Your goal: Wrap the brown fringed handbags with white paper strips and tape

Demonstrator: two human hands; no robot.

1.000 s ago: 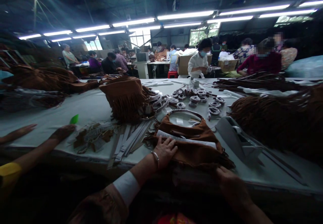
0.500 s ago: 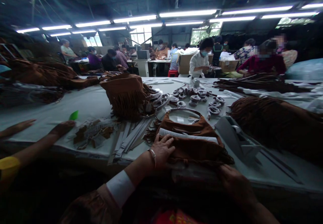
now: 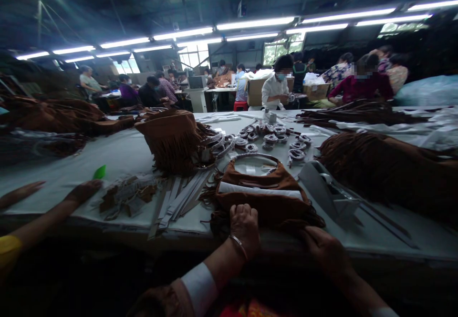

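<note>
A brown suede handbag (image 3: 265,211) with fringe and a wrapped loop handle lies on the table in front of me. A white strip (image 3: 259,191) runs across its front. My left hand (image 3: 245,226), with a bangle at the wrist, is closed in a curl on the bag's lower front edge. At the lower right corner, my right hand (image 3: 327,250) grips the bag's edge; its fingertips are partly lost in shadow. Behind the bag lie several wrapped strap coils (image 3: 270,138). A second fringed bag (image 3: 171,136) stands upright to the left.
A grey tape dispenser (image 3: 327,190) stands right of the bag, before a large fringed brown pile (image 3: 386,174). Flat strips (image 3: 182,200) and tags (image 3: 129,195) lie to the left. A co-worker's hand (image 3: 84,190) is beside a green piece (image 3: 99,171). Several people work behind the table.
My left hand has moved from lying spread on the bag's front to a curled grip at its lower edge. My right hand stays by the corner. The view has shifted slightly.
</note>
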